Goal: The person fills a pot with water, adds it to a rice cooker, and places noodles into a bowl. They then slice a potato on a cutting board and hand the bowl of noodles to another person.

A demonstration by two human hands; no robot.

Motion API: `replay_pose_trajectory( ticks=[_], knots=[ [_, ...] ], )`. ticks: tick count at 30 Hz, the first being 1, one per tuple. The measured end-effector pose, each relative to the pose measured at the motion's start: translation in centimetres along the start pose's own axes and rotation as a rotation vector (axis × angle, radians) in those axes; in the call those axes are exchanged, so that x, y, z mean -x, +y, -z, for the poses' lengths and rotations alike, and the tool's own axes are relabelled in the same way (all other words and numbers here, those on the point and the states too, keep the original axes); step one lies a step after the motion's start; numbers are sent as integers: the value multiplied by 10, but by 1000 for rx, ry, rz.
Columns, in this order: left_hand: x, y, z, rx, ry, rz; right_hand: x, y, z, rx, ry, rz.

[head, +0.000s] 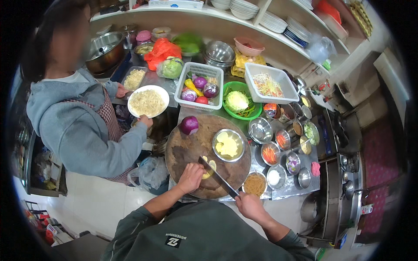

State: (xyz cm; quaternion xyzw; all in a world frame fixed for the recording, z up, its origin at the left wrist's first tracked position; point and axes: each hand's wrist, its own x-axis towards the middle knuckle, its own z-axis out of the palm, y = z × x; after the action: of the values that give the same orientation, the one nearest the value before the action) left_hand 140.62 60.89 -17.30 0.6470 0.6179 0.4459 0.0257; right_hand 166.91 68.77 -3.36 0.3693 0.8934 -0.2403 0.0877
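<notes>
On a round wooden chopping block [183, 153], my left hand [192, 177] holds down a pale yellow vegetable piece [207, 175], apparently potato. My right hand [250, 206] grips the handle of a kitchen knife [222, 181]. Its blade slants across the block, with the front part right beside my left fingers and over the yellow piece. A thin slice shows on the blade's far side. Behind the blade stands a steel bowl [242, 147] of yellow slices [226, 145]. A purple onion [189, 125] sits at the block's far left edge.
On my left another person [88, 127] holds a white plate [167, 103] of pale noodle-like strips. Beyond the block are a white vegetable basket [199, 105] and a green basin [259, 111] with cabbage. Several small metal bowls [260, 130] crowd the right, one of brown strands [255, 184] near my right hand.
</notes>
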Motion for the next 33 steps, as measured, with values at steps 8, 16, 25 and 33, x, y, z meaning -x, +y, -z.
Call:
replay_pose_trajectory(
  ticks=[8, 16, 25, 33],
  knots=[
    [-1, -1, -1, -5, -2, -13, -10, -4, -4, 12, -12, 12],
    [1, -1, -2, 5, -31, 15, -7, -2, -4, -4, 21, 60],
    [0, -1, -1, -1, -15, 0, -9, -1, -6, -40, 3, 131],
    [1, -1, -4, 8, 19, 5, -7, 0, -5, -52, -20, -20]
  ],
)
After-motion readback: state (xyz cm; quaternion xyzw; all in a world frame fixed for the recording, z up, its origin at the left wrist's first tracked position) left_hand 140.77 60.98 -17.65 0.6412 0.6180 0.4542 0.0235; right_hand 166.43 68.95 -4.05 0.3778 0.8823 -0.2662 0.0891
